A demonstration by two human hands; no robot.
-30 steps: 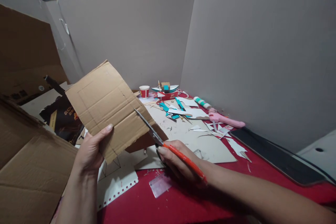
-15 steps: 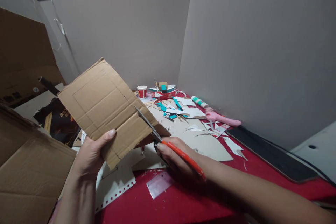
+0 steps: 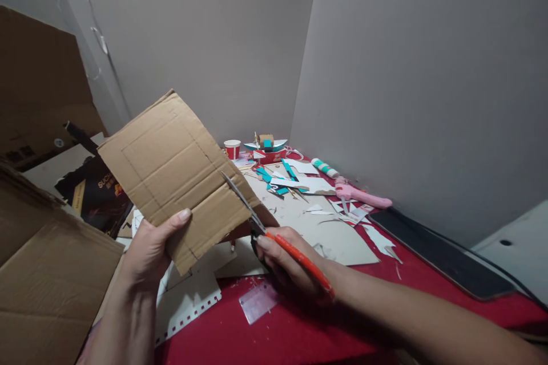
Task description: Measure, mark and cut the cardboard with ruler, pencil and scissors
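1 piece of corrugated cardboard (image 3: 171, 168) is held up above the near-left part of the tabletop (image 3: 274, 331), tilted, with its long axis running from the lower right corner up toward the upper left. The left hand (image 3: 148, 251) is clamped on its lower edge, thumb laid flat on the front face. A pencilled rectangle can be made out on the face, plus 1 crease running across it.

1 pair of orange-handled scissors (image 3: 274, 234) is gripped by the right hand (image 3: 285, 265), fingers closed through the handles. The blades point up and to the left and are partly parted, with the cardboard's right edge caught between them, so both hands are locked on something and sit near each other but not touching.

Further back, toward the far edge of the tabletop, 1 small red-and-white paper cup (image 3: 232, 149) is standing upright; what's inside can't be seen. Just to its right 1 little red, white and teal paper model (image 3: 268, 148) is parked. 1 white-and-green glue stick (image 3: 325, 168) and 1 pink utility knife (image 3: 363, 197) are lying toward the right edge, with loose paper scraps (image 3: 291, 179) scattered between them and the model. 1 clear plastic rectangle (image 3: 259, 301) is lying flat on the red cover near the right wrist. 1 big cardboard box flap (image 3: 47, 285) fills the near-left corner.
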